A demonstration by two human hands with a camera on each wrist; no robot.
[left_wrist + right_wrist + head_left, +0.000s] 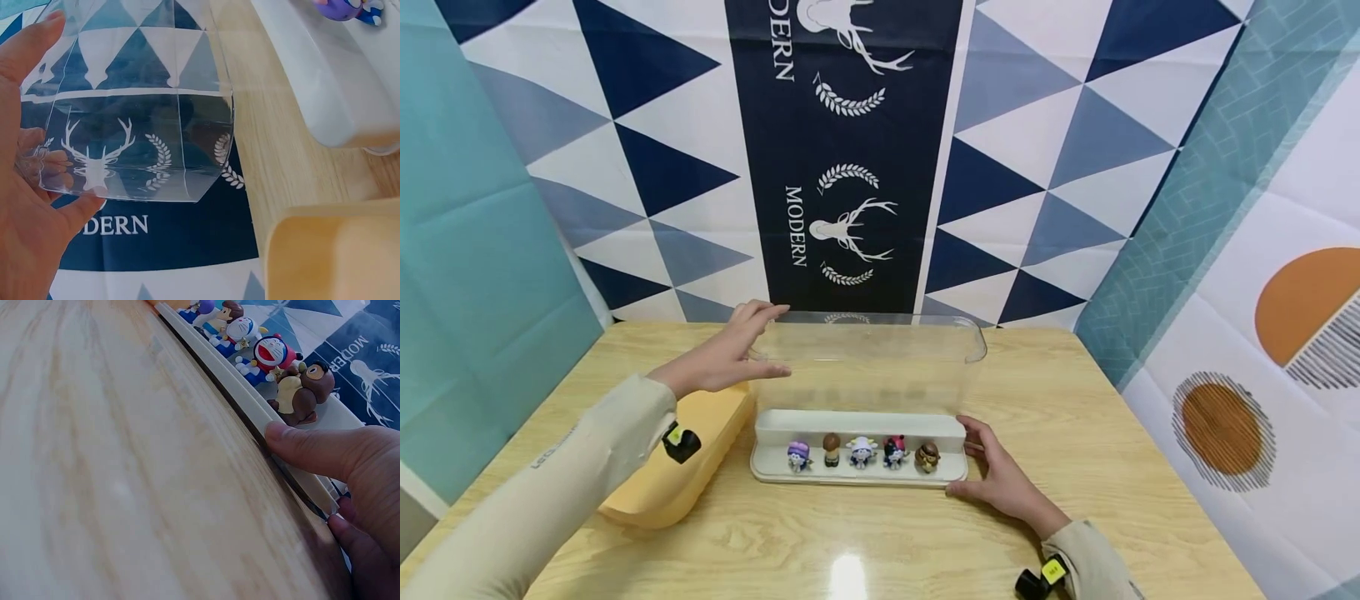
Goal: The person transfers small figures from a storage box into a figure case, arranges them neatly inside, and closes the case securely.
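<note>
In the head view, my left hand (pixel 730 354) grips the left end of a clear plastic cover (pixel 872 342), thumb and fingers spread around it. The cover is raised above and behind a white display base (pixel 857 422). Along the base stands a row of small figurines, from a purple-topped one (pixel 799 455) at the left to a brown one (pixel 927 457) at the right. My right hand (pixel 1003 479) holds the base's right end, and the right wrist view has its thumb (pixel 300 440) on the front rim with fingers below the corner.
A yellow-orange bin (pixel 700 458) lies on the wooden table (pixel 820 533) at the left, under my left forearm. Patterned cloth (pixel 842 167) hangs at the table's back edge, with a teal cloth (pixel 482 242) at the left and another printed cloth (pixel 1247 350) at the right.
</note>
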